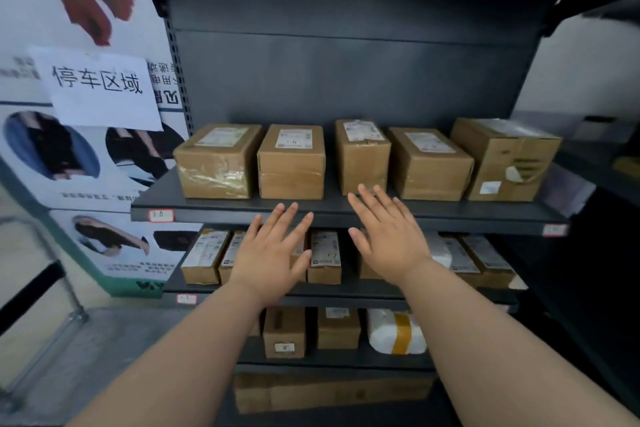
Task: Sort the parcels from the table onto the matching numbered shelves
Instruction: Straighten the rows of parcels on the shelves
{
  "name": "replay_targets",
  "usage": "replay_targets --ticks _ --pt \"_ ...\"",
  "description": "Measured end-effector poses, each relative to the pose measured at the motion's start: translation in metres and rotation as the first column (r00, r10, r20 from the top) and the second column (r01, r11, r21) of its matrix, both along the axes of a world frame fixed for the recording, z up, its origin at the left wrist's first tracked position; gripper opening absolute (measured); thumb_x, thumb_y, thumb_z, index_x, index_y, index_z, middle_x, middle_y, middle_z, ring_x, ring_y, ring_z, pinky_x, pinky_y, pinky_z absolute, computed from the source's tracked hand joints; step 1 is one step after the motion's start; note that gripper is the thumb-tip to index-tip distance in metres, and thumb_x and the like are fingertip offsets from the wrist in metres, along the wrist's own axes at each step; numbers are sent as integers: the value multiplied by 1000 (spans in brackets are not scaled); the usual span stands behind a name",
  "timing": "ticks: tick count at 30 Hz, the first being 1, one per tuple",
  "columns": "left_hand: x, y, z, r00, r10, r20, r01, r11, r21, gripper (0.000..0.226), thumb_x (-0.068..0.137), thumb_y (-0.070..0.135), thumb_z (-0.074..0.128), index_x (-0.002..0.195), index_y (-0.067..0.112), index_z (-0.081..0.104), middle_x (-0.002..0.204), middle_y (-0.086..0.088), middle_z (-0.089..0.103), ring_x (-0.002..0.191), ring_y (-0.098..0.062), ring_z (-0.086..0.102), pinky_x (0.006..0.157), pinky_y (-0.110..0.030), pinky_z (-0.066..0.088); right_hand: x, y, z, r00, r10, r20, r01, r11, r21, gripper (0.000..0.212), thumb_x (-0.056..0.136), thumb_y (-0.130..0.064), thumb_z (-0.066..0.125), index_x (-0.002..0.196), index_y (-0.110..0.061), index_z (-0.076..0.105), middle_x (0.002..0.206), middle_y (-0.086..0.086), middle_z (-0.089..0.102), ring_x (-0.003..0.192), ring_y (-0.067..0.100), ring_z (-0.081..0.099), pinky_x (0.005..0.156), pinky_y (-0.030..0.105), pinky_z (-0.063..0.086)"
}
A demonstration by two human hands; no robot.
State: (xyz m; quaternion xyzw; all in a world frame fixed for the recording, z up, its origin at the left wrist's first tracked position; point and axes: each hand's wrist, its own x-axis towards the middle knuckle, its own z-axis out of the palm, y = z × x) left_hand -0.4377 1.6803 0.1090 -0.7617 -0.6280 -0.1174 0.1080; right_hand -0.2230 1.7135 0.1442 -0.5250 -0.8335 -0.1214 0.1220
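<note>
Both forearms reach in from six o'clock, left hand (273, 253) and right hand (388, 236) spread flat, holding nothing, before the upper shelf (346, 215) — five parcels (291, 163) already stand on it at twelve o'clock — and with the table unseen, what remains cannot be judged.

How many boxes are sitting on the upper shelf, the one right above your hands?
5, side by side in one row on the upper shelf: far-left box, second box, middle box, fourth box, far-right box. Any behind them would be hidden.
</note>
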Motion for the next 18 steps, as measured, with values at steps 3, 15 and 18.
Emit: replay_targets --ticks 3,15,18 --pt "6 0 17 999 34 11 -35 998 57 73 82 60 -5 151 37 -4 162 3 1 149 -16 -5 120 -41 -4 3 2 20 999 40 -7 -39 999 38 75 85 -56 -3 153 -29 8 162 -7 3 149 15 -2 121 39 3" --pt "-15 4 42 983 182 -3 -180 977 117 76 83 63 2 153 34 6 162 2 10 149 -18 5 120 -44 6 -23 24 48 980 192 -45 -189 980 63 58 101 -47 28 153 -29 9 162 -5 4 149 16 -4 120 38 -1" --pt "-28 9 39 982 187 19 -188 977 103 78 82 63 1 153 33 7 162 2 11 149 -19 5 120 -43 4 -36 32 42 976 217 5 -217 975 45 58 101 -48 26 153 -30 8 162 -4 2 149 16 -6 121 39 -1"
